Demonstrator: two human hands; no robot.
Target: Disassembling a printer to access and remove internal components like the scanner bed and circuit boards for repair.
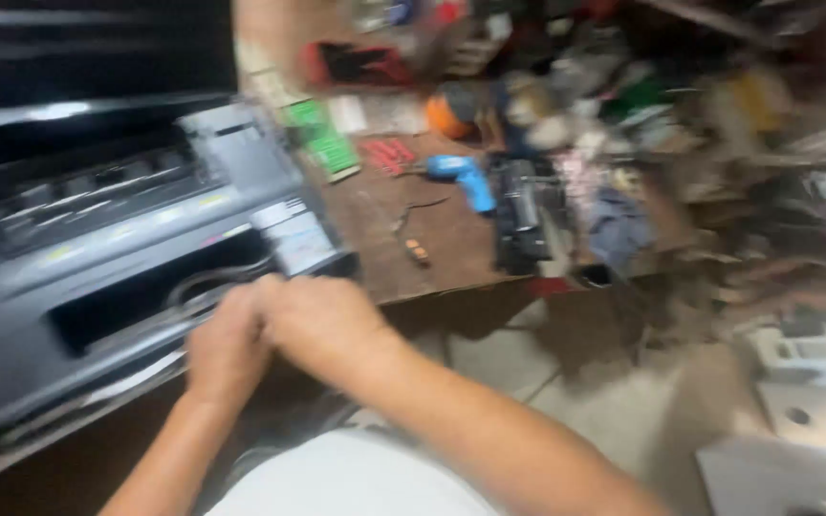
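A dark grey printer [97,239] with its cover up fills the left of the head view, resting on a brown wooden bench [442,239]. My left hand [227,349] and my right hand [322,320] meet at the printer's front right edge, near its open slot. The fingers of both hands are curled together against the printer's lower front. The picture is blurred, and I cannot tell whether either hand grips a part.
On the bench lie a blue power tool [466,180], a green circuit board [322,141], red-handled pliers [389,153], a black device [526,215] and a heap of clutter at the back right. White casings [795,411] sit on the floor at the right.
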